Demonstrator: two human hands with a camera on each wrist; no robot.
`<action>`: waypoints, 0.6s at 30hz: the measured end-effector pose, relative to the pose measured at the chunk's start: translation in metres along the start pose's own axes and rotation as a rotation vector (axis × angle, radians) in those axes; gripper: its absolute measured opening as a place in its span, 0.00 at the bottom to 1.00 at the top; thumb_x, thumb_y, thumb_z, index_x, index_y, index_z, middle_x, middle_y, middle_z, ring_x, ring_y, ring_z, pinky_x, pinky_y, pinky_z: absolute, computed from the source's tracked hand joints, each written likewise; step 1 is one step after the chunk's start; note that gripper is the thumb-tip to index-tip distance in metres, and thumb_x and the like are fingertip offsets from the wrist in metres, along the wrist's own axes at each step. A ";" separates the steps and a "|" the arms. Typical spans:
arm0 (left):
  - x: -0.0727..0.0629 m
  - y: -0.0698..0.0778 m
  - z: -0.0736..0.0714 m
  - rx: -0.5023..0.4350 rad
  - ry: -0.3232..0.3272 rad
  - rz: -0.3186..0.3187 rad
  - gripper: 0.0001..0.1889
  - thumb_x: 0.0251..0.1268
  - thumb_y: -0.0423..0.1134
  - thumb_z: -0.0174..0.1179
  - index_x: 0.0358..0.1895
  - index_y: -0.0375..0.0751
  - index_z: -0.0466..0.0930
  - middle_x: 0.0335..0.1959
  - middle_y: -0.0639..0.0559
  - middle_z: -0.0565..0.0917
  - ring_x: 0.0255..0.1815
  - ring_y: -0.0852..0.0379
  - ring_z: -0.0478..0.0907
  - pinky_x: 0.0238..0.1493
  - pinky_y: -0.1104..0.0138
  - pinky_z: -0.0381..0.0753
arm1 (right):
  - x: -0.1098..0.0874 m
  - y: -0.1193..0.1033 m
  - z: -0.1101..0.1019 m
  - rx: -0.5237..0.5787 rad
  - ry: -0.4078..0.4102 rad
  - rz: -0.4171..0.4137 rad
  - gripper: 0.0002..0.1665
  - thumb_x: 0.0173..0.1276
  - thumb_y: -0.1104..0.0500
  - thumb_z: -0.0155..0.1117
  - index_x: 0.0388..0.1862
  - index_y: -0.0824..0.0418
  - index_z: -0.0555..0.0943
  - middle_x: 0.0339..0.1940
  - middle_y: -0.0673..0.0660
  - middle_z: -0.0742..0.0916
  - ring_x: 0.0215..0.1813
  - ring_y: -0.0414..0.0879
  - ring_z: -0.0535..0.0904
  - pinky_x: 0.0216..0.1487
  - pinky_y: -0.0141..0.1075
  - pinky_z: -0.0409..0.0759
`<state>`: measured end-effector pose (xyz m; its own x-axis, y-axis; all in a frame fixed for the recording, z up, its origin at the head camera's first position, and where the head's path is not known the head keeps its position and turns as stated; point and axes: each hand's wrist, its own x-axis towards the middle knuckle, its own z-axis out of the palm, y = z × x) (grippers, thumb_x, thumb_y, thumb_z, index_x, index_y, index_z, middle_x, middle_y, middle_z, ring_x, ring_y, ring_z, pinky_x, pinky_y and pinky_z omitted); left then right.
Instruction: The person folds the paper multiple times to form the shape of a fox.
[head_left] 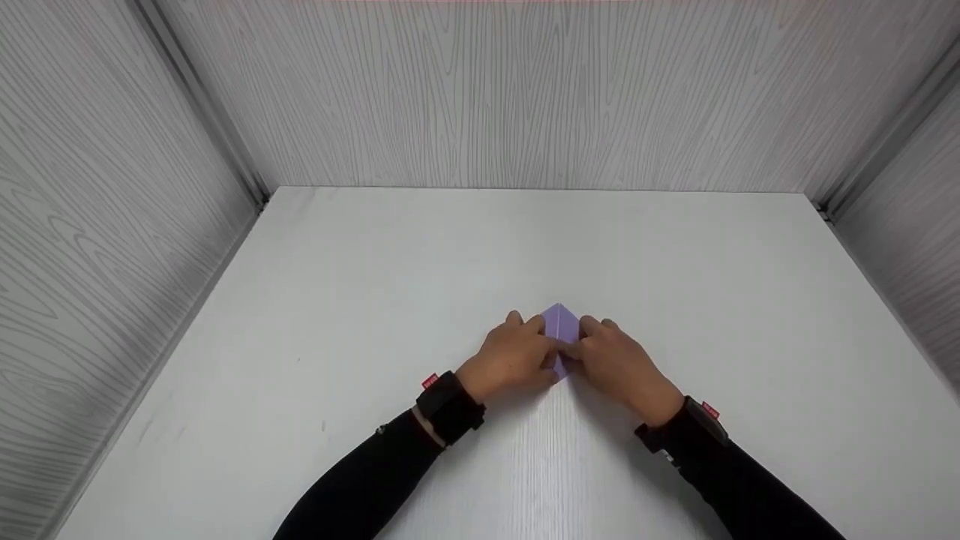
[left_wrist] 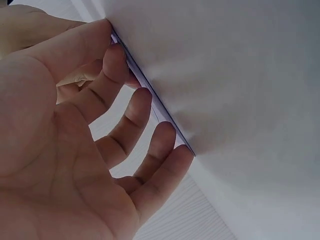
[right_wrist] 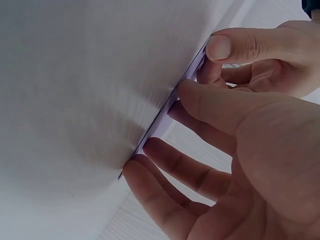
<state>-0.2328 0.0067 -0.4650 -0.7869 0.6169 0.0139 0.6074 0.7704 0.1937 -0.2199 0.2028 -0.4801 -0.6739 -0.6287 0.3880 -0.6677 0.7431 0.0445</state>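
Observation:
A small folded purple paper lies flat on the white table, near the middle. My left hand and right hand rest on it from either side, thumbs meeting over its centre. In the left wrist view the left hand has its fingertips lined up along the thin paper edge. The right wrist view shows the right hand touching the paper edge with its fingertips and thumb, and the left thumb pressing beside it. Most of the paper is hidden under the hands.
Grey wood-grain walls close the table in at the back, left and right. Both forearms wear black sleeves with dark wrist devices.

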 end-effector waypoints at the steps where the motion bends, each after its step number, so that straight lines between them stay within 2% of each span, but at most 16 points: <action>1: 0.000 0.000 0.000 0.005 -0.005 0.000 0.15 0.71 0.48 0.69 0.58 0.60 0.88 0.47 0.49 0.79 0.39 0.52 0.64 0.31 0.67 0.67 | 0.000 0.000 0.000 0.003 -0.003 0.002 0.06 0.63 0.64 0.79 0.38 0.56 0.92 0.26 0.58 0.77 0.26 0.50 0.67 0.33 0.41 0.72; 9: 0.000 -0.001 0.000 -0.001 -0.005 0.001 0.17 0.72 0.44 0.66 0.61 0.61 0.88 0.46 0.50 0.80 0.37 0.52 0.65 0.30 0.68 0.67 | -0.001 -0.001 -0.001 0.005 -0.022 0.016 0.05 0.66 0.61 0.78 0.40 0.55 0.92 0.28 0.58 0.77 0.27 0.49 0.66 0.33 0.40 0.72; 13: 0.000 -0.003 -0.001 -0.014 0.007 0.013 0.13 0.71 0.42 0.66 0.55 0.55 0.90 0.46 0.51 0.82 0.36 0.52 0.65 0.30 0.68 0.66 | -0.001 -0.001 -0.001 -0.010 -0.021 0.007 0.07 0.66 0.63 0.78 0.42 0.55 0.93 0.28 0.59 0.77 0.26 0.50 0.67 0.33 0.41 0.72; 18: -0.001 -0.007 -0.002 -0.022 0.037 0.042 0.06 0.71 0.39 0.65 0.43 0.47 0.91 0.36 0.51 0.79 0.33 0.53 0.64 0.30 0.69 0.62 | -0.001 0.001 -0.001 -0.019 -0.007 -0.016 0.09 0.64 0.64 0.78 0.43 0.55 0.93 0.28 0.59 0.77 0.27 0.50 0.69 0.33 0.40 0.71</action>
<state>-0.2366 0.0009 -0.4643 -0.7643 0.6421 0.0587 0.6380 0.7399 0.2133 -0.2191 0.2044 -0.4798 -0.6653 -0.6423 0.3806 -0.6723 0.7371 0.0687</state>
